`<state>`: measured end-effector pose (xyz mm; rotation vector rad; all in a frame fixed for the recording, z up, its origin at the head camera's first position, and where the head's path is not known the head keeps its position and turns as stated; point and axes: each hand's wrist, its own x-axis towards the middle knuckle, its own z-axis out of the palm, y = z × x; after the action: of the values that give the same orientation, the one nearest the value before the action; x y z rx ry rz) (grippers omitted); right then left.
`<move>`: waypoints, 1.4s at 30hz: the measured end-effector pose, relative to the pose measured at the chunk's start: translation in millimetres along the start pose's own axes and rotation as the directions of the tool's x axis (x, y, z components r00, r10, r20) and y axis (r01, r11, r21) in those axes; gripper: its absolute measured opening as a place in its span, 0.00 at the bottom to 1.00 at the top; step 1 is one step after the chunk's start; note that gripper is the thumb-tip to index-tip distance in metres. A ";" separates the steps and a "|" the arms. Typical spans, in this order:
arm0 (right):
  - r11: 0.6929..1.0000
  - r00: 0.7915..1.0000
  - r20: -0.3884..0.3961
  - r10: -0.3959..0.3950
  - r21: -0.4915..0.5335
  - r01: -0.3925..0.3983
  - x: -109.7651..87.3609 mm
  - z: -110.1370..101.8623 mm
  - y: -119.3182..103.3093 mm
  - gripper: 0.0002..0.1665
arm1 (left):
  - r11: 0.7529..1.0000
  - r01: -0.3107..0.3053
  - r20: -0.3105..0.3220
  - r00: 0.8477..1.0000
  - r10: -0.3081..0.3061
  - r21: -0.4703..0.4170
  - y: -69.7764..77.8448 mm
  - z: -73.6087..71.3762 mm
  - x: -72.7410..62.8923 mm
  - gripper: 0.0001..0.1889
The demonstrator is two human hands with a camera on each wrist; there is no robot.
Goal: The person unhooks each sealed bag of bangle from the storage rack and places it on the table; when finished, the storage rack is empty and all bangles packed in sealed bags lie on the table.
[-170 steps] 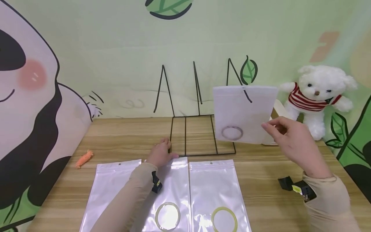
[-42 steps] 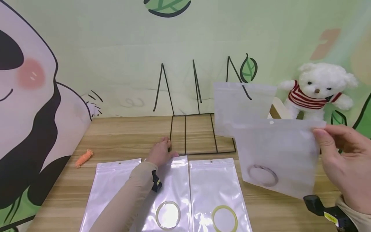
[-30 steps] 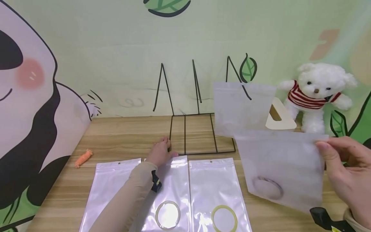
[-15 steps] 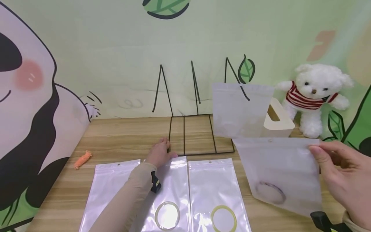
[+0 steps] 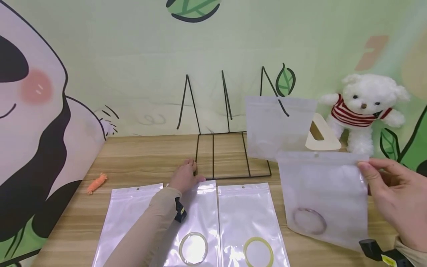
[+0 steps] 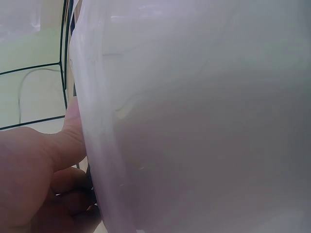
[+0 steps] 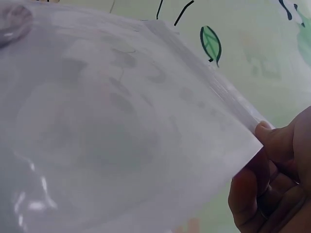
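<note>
My right hand (image 5: 397,196) pinches the top right corner of a translucent zip bag (image 5: 340,189) between thumb and fingers. A thin purplish bangle (image 5: 325,223) shows low inside it. Just behind, a similar zip bag (image 5: 280,126) hangs from the right hook of a black wire rack (image 5: 213,155). My left hand (image 5: 183,177) grips the rack's front left corner; in the left wrist view its fingers curl there, partly hidden by a bag. Three flat bags lie in front: a left bag (image 5: 133,207), a middle bag (image 5: 203,207) and a right bag (image 5: 245,207) with a yellow bangle (image 5: 271,256).
A cream box (image 5: 328,141) with a cut-out stands behind the hanging bag. Beside it sits a white teddy bear (image 5: 363,96) in a striped top. A small orange object (image 5: 96,183) lies on the wooden table (image 5: 150,152) at left. A printed wall (image 5: 133,55) stands behind.
My right hand has moved right and down from beside the hook, carrying a bag with a bangle. Another bag still hangs there. Lately the held bag has turned flatter toward me. My left hand stays.
</note>
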<state>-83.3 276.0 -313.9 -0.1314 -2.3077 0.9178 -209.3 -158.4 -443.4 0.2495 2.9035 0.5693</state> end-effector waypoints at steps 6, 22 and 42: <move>0.997 0.995 0.060 0.074 -0.028 -0.072 10.6 5.8 22.7 0.16 | 1.000 0.006 0.002 1.000 -0.006 -0.001 -1.4 1.7 -0.3 0.41; 0.980 0.924 0.344 0.169 -0.155 -0.122 11.6 24.9 69.5 0.24 | 0.999 -0.033 0.000 0.999 0.033 0.032 -2.6 0.8 0.7 0.41; 0.987 0.798 0.587 0.134 -0.149 -0.056 1.2 49.4 98.4 0.30 | 0.999 -0.025 0.008 1.000 0.025 0.047 -2.6 1.7 2.2 0.42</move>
<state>-127.3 321.5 -404.0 -0.0061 -2.9739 0.9619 -211.4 -159.8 -446.3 0.2942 2.9127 0.5033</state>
